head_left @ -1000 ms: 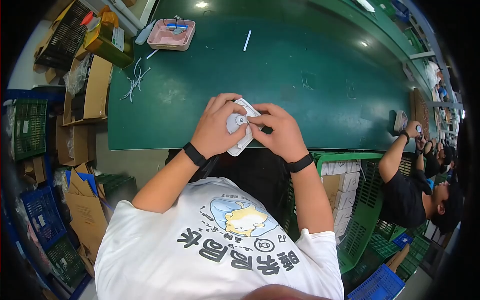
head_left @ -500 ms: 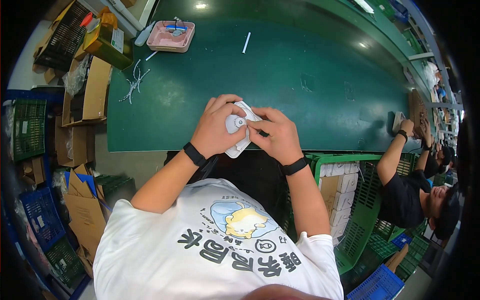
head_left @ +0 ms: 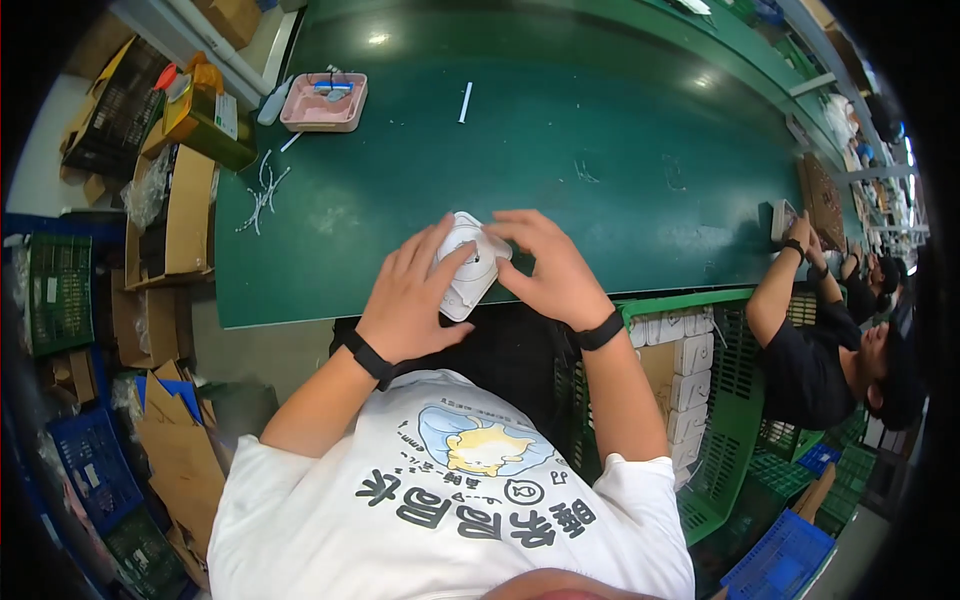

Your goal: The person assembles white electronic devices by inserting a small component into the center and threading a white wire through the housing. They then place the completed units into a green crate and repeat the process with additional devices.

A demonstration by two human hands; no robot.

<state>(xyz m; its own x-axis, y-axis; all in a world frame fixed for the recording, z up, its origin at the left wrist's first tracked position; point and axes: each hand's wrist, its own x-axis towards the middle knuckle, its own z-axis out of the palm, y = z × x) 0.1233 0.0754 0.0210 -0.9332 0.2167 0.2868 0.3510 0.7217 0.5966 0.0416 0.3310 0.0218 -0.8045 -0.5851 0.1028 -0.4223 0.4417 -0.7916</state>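
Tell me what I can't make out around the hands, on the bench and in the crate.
All in the head view:
Underside of the white device: faces away from the camera.
Part of its upper face: covered by the left hand.
Whether the right hand grips or only touches it: contact too blurred.
Items in the pink tray: too small.
Floor of the green crate: hidden by white pieces.

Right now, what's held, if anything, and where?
The white case, apparently: right hand at its right corner, left hand across its left side.
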